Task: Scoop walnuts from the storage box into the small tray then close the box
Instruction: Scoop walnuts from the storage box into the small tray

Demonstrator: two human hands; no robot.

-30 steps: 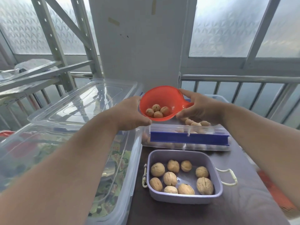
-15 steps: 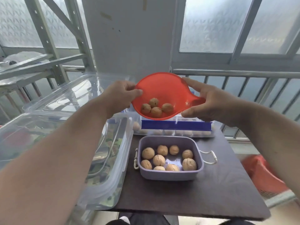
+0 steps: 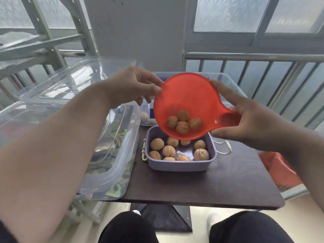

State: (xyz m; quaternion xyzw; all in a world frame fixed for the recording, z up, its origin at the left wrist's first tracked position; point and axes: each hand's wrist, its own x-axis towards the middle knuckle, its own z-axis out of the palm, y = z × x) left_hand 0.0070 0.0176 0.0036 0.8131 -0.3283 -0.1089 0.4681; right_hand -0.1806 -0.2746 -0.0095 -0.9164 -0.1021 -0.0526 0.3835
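Observation:
An orange-red scoop [image 3: 187, 95] hangs tilted toward me, just above the far edge of the small lilac tray [image 3: 177, 164]. Several walnuts [image 3: 183, 121] lie at the scoop's low lip. My right hand [image 3: 245, 123] grips its short handle, and my left hand [image 3: 133, 86] pinches its left rim. The tray holds several walnuts [image 3: 169, 150] and stands on the dark table [image 3: 219, 186]. Behind the scoop the clear storage box [image 3: 229, 81] is mostly hidden, with one walnut [image 3: 144, 116] showing through its wall.
A big clear plastic box [image 3: 112, 155] with a clear lid [image 3: 70, 81] leaning on it fills the table's left side. White cord loops [image 3: 226, 148] hang off the tray. A red basket [image 3: 278, 169] sits on the floor to the right. My knees [image 3: 245, 227] are below the table edge.
Both hands have carried the scoop nearer to me and lower, from over the storage box to above the tray's far edge, and tipped it more steeply. The walnuts have slid to its lip.

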